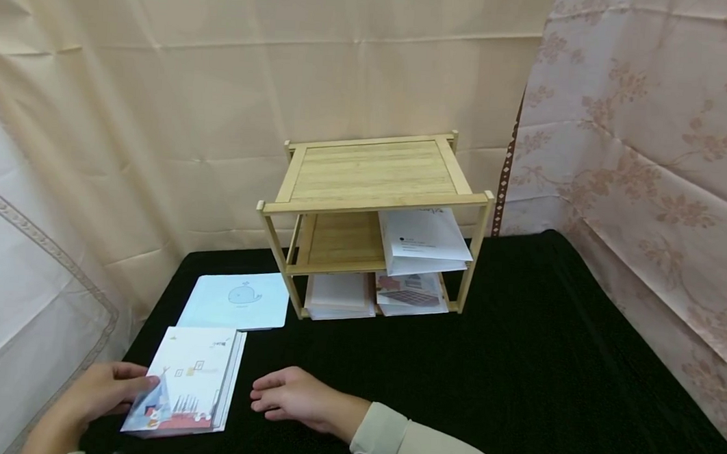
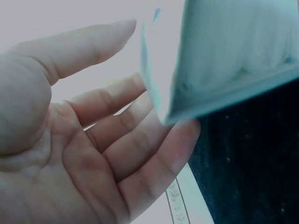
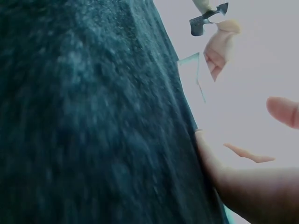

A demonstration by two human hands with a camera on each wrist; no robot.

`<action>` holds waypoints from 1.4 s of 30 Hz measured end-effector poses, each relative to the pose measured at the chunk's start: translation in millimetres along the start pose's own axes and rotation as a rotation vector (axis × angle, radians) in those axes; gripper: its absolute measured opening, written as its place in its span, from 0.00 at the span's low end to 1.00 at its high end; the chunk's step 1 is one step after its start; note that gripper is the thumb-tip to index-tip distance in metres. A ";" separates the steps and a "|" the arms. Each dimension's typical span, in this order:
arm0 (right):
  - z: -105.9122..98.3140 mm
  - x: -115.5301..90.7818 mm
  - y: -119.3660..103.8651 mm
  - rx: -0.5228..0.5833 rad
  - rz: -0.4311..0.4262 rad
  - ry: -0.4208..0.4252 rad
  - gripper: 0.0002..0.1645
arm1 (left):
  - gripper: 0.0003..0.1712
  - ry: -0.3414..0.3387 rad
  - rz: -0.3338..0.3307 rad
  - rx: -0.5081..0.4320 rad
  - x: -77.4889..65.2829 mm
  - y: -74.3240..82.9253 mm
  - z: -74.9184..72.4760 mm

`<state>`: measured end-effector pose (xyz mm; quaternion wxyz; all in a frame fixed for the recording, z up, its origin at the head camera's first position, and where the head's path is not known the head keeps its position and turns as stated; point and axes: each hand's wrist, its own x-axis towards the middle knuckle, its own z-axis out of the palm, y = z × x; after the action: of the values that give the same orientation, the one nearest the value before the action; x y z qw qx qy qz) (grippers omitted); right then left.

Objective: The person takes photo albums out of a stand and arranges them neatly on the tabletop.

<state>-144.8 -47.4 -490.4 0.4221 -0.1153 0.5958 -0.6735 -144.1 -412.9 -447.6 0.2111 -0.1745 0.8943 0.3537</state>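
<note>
A white illustrated book (image 1: 189, 375) lies on top of other pale books near the front left of the black cloth. At its left edge is my left hand (image 1: 98, 391), thumb beside the cover. In the left wrist view, the left hand's fingers (image 2: 140, 140) reach behind the book's corner (image 2: 161, 70) with a gap between thumb and fingers; firm contact cannot be made out. My right hand (image 1: 295, 398) hovers to the right of the stack, fingers loosely bent and holding nothing. A light blue book with a whale drawing (image 1: 233, 299) lies just behind the stack.
A wooden shelf rack (image 1: 373, 169) stands at the back. A white book (image 1: 424, 237) sits at the right of its middle shelf. Two more stacks, one of pale books (image 1: 341, 294) and one with a printed cover (image 1: 412, 291), occupy the bottom. Curtains surround the black-covered table (image 1: 516, 372).
</note>
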 end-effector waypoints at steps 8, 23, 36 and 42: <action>-20.5 -15.4 -5.6 -0.041 -0.014 0.032 0.26 | 0.49 0.092 0.022 0.120 1.7 16.9 -1.9; -47.9 -47.0 -32.5 -0.071 -0.110 0.097 0.30 | 0.41 0.294 0.260 0.321 -30.4 91.9 17.6; -61.4 -80.5 -60.0 -0.119 -0.229 0.125 0.28 | 0.37 0.361 0.412 0.246 -57.8 148.3 46.9; -65.6 -95.3 -68.8 -0.211 -0.286 0.157 0.29 | 0.35 0.361 0.505 0.158 -66.9 168.4 57.2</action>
<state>-158.8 61.6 -412.6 0.2599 -0.1892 0.6718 -0.6673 -150.5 -245.6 -357.7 -0.0328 0.0100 0.9571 0.2877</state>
